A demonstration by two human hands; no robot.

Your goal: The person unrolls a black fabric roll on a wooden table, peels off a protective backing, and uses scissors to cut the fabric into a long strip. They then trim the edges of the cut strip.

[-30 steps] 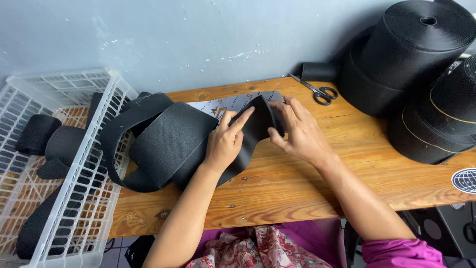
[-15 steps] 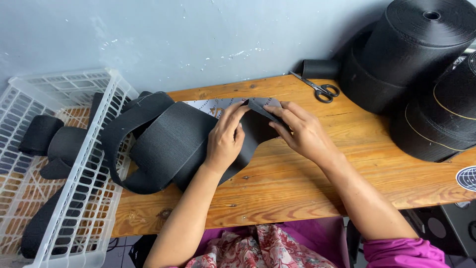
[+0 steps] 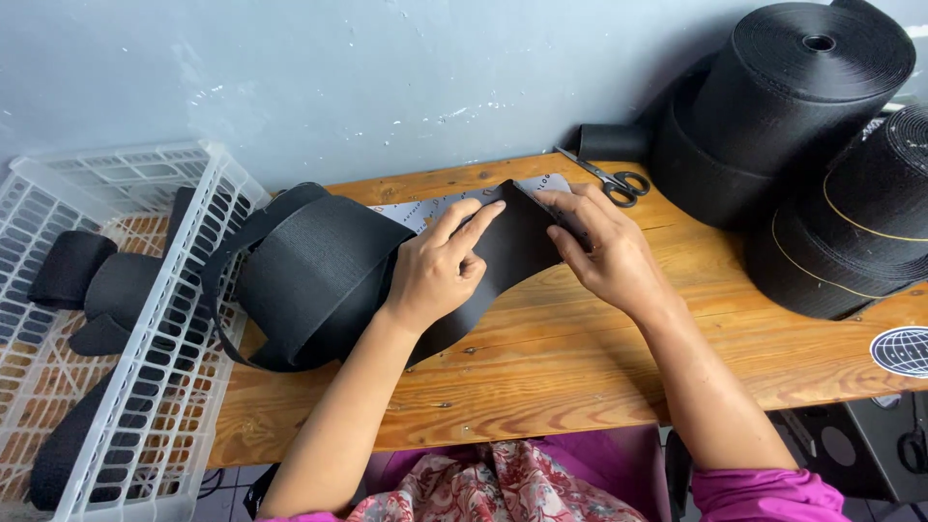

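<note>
A wide black elastic band (image 3: 319, 271) lies in loose loops on the wooden table (image 3: 580, 358). Its free end (image 3: 522, 242) is stretched flat over a grey printed ruler strip (image 3: 425, 209). My left hand (image 3: 440, 266) presses down on the band with two fingers extended toward the strip's edge. My right hand (image 3: 604, 251) grips the band's end just to the right, fingers curled over its upper edge. The two hands are almost touching.
A white plastic basket (image 3: 126, 319) at the left holds several folded black band pieces. Scissors (image 3: 609, 179) lie at the table's back edge. Large black webbing rolls (image 3: 802, 106) are stacked at the right, with a small black roll (image 3: 611, 142) by the wall.
The band's end, held up and folded between both hands a second ago, now lies flatter over the ruler strip. My left fingers have stretched out along it.
</note>
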